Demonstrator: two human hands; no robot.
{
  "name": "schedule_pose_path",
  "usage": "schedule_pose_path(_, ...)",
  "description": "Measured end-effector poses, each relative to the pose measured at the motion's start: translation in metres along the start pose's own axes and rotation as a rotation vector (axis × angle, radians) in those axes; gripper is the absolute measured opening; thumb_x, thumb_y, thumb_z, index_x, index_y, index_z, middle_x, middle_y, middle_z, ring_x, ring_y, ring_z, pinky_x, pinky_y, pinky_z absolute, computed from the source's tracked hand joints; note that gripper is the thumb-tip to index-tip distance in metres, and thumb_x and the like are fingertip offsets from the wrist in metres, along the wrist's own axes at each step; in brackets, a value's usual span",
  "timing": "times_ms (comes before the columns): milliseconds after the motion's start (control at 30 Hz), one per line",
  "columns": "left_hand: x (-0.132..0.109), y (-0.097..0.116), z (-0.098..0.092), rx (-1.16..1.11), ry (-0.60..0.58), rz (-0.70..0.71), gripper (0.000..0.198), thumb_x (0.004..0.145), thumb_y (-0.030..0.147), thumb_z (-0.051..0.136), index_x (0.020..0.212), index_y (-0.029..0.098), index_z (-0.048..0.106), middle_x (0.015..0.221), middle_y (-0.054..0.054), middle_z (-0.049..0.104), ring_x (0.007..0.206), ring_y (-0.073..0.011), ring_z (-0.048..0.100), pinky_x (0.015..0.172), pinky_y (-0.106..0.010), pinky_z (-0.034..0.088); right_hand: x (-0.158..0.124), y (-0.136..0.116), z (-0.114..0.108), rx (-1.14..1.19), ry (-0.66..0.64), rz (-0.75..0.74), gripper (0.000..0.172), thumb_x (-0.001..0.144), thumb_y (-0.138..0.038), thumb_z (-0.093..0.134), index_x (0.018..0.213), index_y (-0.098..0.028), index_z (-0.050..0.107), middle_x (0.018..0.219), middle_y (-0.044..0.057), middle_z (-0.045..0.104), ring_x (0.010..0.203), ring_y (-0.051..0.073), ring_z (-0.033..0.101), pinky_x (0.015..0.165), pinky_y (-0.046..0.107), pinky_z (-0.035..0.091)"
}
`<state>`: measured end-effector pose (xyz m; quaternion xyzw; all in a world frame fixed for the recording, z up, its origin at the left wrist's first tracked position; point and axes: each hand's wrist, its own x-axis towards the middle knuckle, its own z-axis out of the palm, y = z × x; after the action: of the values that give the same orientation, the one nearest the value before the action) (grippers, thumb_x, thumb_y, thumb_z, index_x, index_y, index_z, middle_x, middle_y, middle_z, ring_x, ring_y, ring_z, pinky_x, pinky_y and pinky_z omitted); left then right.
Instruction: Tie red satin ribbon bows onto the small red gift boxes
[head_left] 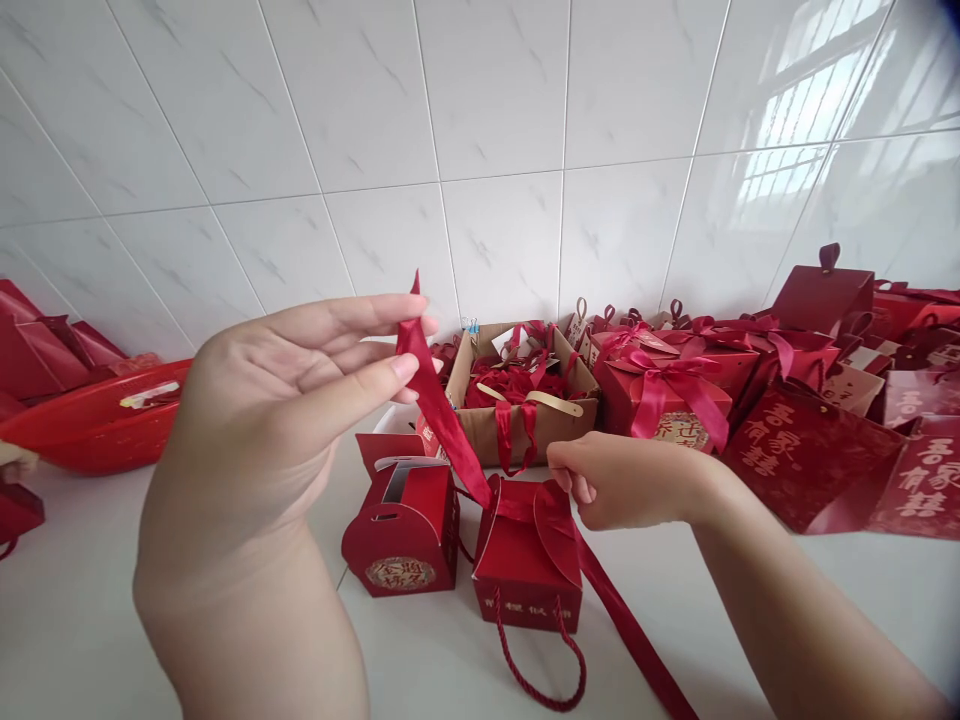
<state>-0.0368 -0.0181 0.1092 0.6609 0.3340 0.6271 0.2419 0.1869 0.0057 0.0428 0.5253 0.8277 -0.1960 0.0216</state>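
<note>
My left hand (300, 400) is raised and pinches one end of a dark red ribbon (442, 410) between thumb and fingers. The ribbon slants down to the top of a small red gift box (525, 575) with a cord handle, standing on the white surface. There my right hand (622, 480) grips the ribbon at the box's top flap. The ribbon's other end trails down to the right past the box, toward the near edge. A second small red box (405, 525), its top flap open, stands just left of the first.
Behind stands a brown cardboard box (525, 400) of red ribbons and tags. Several finished red boxes with bows (667, 395) and red bags (817, 455) crowd the right. A red basin (90, 425) lies at the left. White tiled wall behind.
</note>
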Motion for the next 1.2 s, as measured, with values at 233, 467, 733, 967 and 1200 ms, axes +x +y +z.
schedule_pose_path(233, 0.002, -0.002, 0.003, 0.063, 0.040, 0.039, 0.033, 0.068, 0.011, 0.072, 0.100, 0.019, 0.073, 0.089, -0.002, 0.074, 0.073, -0.0127, 0.069, 0.064, -0.016, 0.058, 0.002, -0.002, 0.003, 0.013, -0.082, 0.022, 0.035, 0.062, -0.029, 0.068, 0.090, -0.021, 0.049, 0.091, 0.002, 0.061, 0.075, 0.019, 0.060, 0.047, 0.024, 0.038)
schedule_pose_path(467, 0.001, -0.004, 0.005, 0.123, 0.084, 0.069, 0.030, 0.070, 0.015, 0.071, 0.099, 0.022, 0.073, 0.084, 0.000, 0.074, 0.080, -0.0160, 0.069, 0.061, -0.019, 0.059, 0.017, -0.004, 0.008, -0.010, 0.014, -0.037, 0.014, 0.066, -0.013, 0.055, 0.072, -0.020, 0.045, 0.085, 0.000, 0.062, 0.067, 0.015, 0.058, 0.045, 0.022, 0.033)
schedule_pose_path(733, 0.001, 0.007, 0.013, 0.172, 0.256, -0.011, 0.028, 0.065, 0.010, 0.072, 0.092, 0.018, 0.074, 0.089, -0.001, 0.074, 0.078, -0.0144, 0.068, 0.068, -0.019, 0.056, -0.008, 0.001, -0.006, 0.136, 0.078, -0.042, 0.011, 0.072, -0.015, 0.051, 0.080, -0.022, 0.047, 0.073, -0.001, 0.055, 0.056, 0.012, 0.046, 0.044, 0.022, 0.029)
schedule_pose_path(967, 0.002, 0.000, 0.007, 0.346, 0.189, -0.054, 0.008, 0.064, 0.015, 0.073, 0.068, 0.022, 0.075, 0.072, 0.001, 0.073, 0.074, -0.0152, 0.067, 0.074, -0.025, 0.056, -0.019, 0.004, -0.018, 0.678, 0.193, -0.252, 0.013, 0.088, -0.028, 0.049, 0.080, -0.020, 0.044, 0.068, -0.004, 0.047, 0.057, 0.009, 0.046, 0.052, 0.021, 0.036)
schedule_pose_path(1200, 0.001, -0.001, 0.008, 0.395, 0.089, -0.167, 0.012, 0.068, 0.026, 0.073, 0.080, 0.028, 0.076, 0.079, 0.000, 0.076, 0.072, -0.0171, 0.070, 0.059, -0.021, 0.055, -0.022, 0.005, -0.023, 0.881, 0.155, -0.303, 0.009, 0.085, -0.027, 0.054, 0.085, -0.019, 0.050, 0.069, -0.002, 0.055, 0.062, 0.010, 0.053, 0.058, 0.022, 0.042)
